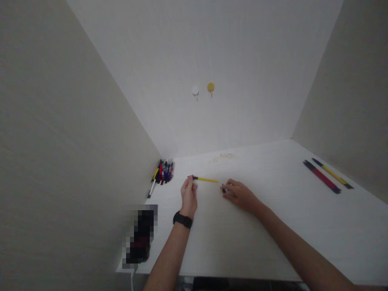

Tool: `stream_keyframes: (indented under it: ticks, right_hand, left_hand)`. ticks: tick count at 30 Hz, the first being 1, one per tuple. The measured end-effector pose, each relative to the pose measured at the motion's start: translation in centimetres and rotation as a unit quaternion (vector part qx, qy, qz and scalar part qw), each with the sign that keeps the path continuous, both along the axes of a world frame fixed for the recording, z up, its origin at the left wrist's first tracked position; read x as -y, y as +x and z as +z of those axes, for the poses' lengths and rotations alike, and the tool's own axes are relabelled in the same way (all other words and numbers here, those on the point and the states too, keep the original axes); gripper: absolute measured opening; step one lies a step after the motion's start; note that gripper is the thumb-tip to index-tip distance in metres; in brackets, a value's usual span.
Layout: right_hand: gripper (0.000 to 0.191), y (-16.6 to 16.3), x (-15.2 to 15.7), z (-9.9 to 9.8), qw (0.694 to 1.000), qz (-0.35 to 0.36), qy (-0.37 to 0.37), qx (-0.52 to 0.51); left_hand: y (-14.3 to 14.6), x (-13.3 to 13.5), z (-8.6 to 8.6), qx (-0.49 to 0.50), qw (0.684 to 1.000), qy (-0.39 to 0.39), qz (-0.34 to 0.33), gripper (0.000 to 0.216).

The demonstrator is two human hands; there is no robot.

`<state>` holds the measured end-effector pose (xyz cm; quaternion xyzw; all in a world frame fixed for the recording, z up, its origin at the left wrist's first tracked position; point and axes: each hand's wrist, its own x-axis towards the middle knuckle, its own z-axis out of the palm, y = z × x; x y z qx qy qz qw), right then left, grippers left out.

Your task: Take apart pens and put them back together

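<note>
My left hand (189, 197), with a black watch on its wrist, pinches the dark end of a slim yellow pen (207, 180). The pen's yellow length points right, above the white table. A short gap to the right, my right hand (239, 195) is closed at the fingertips around a small black piece (223, 188), perhaps a pen cap; its exact kind is too small to tell. The piece is apart from the yellow pen's right end.
Several mixed pens (165, 171) lie bunched by the left wall, with a white pen (152, 188) nearby. At right lie red pens (321, 176) and yellow pens (332, 172). A blurred-out dark object (142, 234) is at front left. Two hooks (210, 87) are on the back wall.
</note>
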<state>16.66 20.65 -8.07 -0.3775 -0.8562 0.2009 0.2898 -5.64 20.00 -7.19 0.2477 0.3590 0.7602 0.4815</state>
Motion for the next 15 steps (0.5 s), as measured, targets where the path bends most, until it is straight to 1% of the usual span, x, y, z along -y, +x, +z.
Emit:
stream_keyframes:
  ticks: [3, 5, 9, 15]
  right_hand:
    - [0.016, 0.0, 0.0, 0.1, 1.000, 0.005, -0.003, 0.011]
    - [0.016, 0.0, -0.1, 0.0, 1.000, 0.006, -0.010, -0.005]
    - [0.020, 0.1, -0.4, -0.3, 0.997, -0.024, -0.025, -0.075]
    - [0.018, 0.6, -1.2, -0.7, 0.981, -0.057, -0.042, -0.181]
  left_hand:
    - [0.0, 0.0, -0.1, 0.009, 1.000, -0.004, 0.006, 0.029]
    - [0.0, -0.1, -0.1, 0.011, 1.000, -0.007, 0.007, 0.029]
    - [0.0, -0.1, -0.2, 0.011, 1.000, -0.009, 0.003, 0.028]
    - [0.0, -0.2, -0.2, 0.006, 1.000, -0.007, -0.006, 0.028]
